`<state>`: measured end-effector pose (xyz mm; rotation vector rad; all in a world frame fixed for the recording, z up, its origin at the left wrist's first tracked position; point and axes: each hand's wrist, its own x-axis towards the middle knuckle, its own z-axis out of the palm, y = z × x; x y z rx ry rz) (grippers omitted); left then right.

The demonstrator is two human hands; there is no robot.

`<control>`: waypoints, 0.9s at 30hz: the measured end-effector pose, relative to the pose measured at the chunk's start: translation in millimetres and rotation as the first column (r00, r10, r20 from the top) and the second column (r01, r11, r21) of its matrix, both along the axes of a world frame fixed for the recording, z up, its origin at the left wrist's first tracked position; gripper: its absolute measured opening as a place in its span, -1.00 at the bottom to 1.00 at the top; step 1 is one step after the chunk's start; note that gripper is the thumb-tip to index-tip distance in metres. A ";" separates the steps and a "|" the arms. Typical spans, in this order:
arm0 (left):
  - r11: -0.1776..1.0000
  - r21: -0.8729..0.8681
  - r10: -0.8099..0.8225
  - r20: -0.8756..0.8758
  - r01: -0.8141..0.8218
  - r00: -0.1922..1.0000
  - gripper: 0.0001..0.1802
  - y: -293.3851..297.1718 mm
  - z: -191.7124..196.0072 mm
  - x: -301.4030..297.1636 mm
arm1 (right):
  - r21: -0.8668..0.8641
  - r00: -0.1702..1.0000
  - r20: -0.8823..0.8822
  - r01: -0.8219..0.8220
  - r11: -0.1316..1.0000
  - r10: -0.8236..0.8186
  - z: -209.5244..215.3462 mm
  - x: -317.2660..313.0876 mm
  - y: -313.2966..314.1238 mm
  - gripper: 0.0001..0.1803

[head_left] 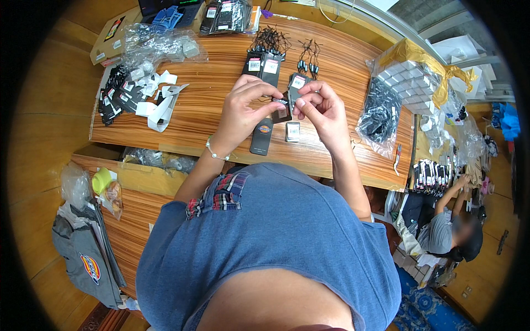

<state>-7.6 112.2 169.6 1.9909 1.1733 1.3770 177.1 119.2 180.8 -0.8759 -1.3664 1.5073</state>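
We pinch a small black card tag [281, 110] between left hand [243, 107] and right hand [323, 110], fingers closed on it, above the striped wooden table's [210, 118] front edge.

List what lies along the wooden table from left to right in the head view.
Pile of black tags → white paper strips → left hand → right hand, both on a small black tag → clear bag of black pieces.

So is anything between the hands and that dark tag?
Nothing visible. The left hand and right hand both already pinch the dark tag, lifted above the wooden table; the other tags lie below.
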 end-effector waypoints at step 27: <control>0.940 -0.191 -0.248 0.179 0.281 0.952 -0.84 -0.1 3.6 -2.5 | -0.129 0.947 -0.252 -0.235 0.963 0.198 -27.2 0.9 -2.7 -0.87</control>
